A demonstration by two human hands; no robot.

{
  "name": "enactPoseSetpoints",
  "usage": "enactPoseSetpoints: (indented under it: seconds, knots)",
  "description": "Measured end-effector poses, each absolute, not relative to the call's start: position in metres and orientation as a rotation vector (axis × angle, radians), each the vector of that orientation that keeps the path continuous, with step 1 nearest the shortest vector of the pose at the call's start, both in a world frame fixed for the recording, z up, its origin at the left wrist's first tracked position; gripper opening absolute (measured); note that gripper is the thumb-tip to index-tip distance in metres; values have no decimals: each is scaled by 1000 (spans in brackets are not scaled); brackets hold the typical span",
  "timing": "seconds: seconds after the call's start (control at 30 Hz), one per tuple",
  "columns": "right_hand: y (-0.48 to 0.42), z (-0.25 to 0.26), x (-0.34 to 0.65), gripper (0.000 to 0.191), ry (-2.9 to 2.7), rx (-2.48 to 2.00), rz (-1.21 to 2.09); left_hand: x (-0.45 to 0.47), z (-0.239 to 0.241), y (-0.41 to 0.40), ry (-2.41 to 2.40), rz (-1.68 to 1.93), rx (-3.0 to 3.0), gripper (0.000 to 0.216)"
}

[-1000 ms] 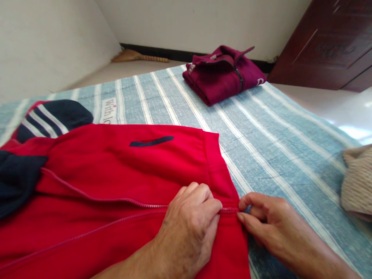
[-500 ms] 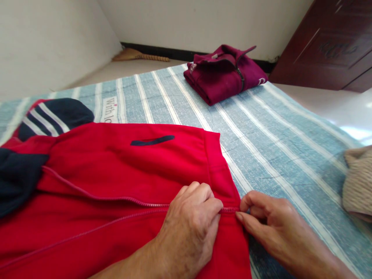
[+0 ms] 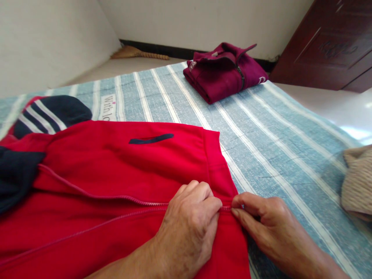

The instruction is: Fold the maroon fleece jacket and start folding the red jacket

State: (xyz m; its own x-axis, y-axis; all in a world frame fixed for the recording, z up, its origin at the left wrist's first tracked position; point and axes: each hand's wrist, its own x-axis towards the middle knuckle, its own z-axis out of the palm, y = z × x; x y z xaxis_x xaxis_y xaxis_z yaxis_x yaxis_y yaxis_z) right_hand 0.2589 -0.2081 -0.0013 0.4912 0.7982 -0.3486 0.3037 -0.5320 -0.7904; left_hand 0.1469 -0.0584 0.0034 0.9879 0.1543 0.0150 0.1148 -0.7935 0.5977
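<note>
A red jacket (image 3: 162, 162) with navy trim lies front up, its hem towards the right. Its zipper (image 3: 142, 203) is joined near the hem and spreads apart towards the left. My left hand (image 3: 193, 221) is closed over the zipper a little above the hem; the slider is hidden under the fingers. At the hem's edge, my right hand (image 3: 261, 217) pinches the bottom end of the zipper between thumb and forefinger. Navy sleeve parts with white stripes (image 3: 45, 118) show at the left.
Under the jacket spreads a blue and white striped cloth (image 3: 252, 135). A folded maroon zip jacket (image 3: 215, 81) sits at the far edge. Beige knitted fabric (image 3: 359, 186) is at the right. Beyond are a wooden-handled broom (image 3: 139, 53) and a dark red door (image 3: 328, 50).
My right hand has shifted slightly left, its fingertips now further onto the hem by the zipper's end. My left hand stays closed at nearly the same spot.
</note>
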Motion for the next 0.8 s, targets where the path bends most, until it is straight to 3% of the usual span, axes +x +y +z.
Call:
enactPoseSetpoints:
  seconds: [0.8]
  knots:
    - [-205,-1,257,29,-1007,-2149,907,153,5,-63,181,92,2532,23]
